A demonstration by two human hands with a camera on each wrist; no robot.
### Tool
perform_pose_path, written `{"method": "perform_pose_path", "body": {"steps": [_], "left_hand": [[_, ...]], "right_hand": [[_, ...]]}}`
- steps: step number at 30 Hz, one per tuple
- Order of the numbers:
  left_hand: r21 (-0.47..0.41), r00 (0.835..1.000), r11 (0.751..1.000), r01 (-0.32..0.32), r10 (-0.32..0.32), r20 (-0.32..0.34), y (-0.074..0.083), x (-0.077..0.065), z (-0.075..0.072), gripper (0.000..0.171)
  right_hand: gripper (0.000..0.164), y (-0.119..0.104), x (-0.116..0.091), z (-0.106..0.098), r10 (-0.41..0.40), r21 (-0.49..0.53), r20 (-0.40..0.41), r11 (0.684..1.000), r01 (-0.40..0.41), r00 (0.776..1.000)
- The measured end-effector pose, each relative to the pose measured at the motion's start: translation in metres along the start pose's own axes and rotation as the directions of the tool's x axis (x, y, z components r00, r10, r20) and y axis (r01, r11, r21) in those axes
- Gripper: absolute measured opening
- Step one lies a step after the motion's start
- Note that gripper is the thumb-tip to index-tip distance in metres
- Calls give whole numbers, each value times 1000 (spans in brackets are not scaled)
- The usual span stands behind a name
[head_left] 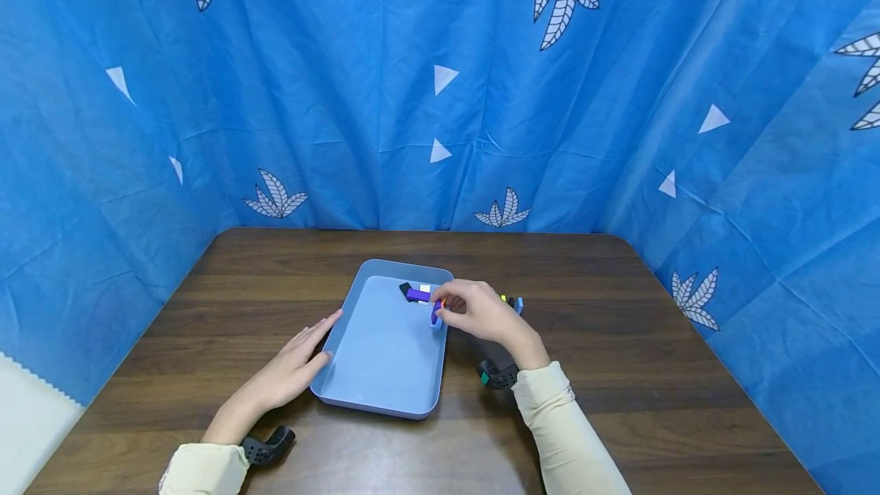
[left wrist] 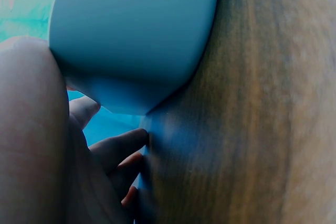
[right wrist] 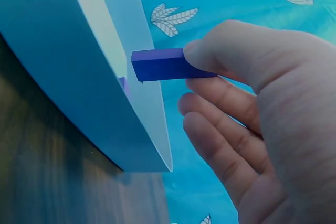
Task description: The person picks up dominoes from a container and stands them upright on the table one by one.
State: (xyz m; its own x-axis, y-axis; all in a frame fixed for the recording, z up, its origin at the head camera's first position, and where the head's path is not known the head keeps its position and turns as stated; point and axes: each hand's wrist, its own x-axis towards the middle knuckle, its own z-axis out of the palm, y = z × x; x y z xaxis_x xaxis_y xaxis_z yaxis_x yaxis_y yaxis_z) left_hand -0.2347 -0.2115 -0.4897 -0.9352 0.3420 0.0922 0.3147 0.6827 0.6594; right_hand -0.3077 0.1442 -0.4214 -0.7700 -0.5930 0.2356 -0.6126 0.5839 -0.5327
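A shallow blue-grey tray (head_left: 385, 365) sits on the wooden table. My left hand (head_left: 289, 367) rests against its left side, fingers fairly straight; the left wrist view has the thumb (left wrist: 31, 108) touching the tray wall (left wrist: 136, 30). Over the tray's right rim, my right hand (head_left: 481, 315) pinches a purple rectangular block (right wrist: 160, 65) between thumb and forefinger, its other fingers loosely bent. Inside the tray's far right part lie a black block (head_left: 406, 291), another purple block (head_left: 416, 295) and a white piece (head_left: 425, 289), partly overlapping in view.
Right of the tray, partly behind my right hand, are small pieces, among them a yellow one (head_left: 503, 298) and a blue one (head_left: 519, 305). Blue patterned curtains (head_left: 412, 98) hang round the back and sides of the table (head_left: 605, 434).
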Motion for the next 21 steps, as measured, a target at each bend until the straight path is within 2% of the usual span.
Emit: {"method": "perform_pose_path", "body": {"steps": [10, 21], "left_hand": [[-10, 1000, 1000, -7, 7, -3, -1, 0, 0, 63], [-19, 1000, 1000, 1, -1, 6, -1, -1, 1, 62]], "right_hand": [[27, 3, -6, -15, 46, -29, -26, 998, -47, 999], [26, 12, -14, -26, 127, 32, 24, 991, -128, 992]]}}
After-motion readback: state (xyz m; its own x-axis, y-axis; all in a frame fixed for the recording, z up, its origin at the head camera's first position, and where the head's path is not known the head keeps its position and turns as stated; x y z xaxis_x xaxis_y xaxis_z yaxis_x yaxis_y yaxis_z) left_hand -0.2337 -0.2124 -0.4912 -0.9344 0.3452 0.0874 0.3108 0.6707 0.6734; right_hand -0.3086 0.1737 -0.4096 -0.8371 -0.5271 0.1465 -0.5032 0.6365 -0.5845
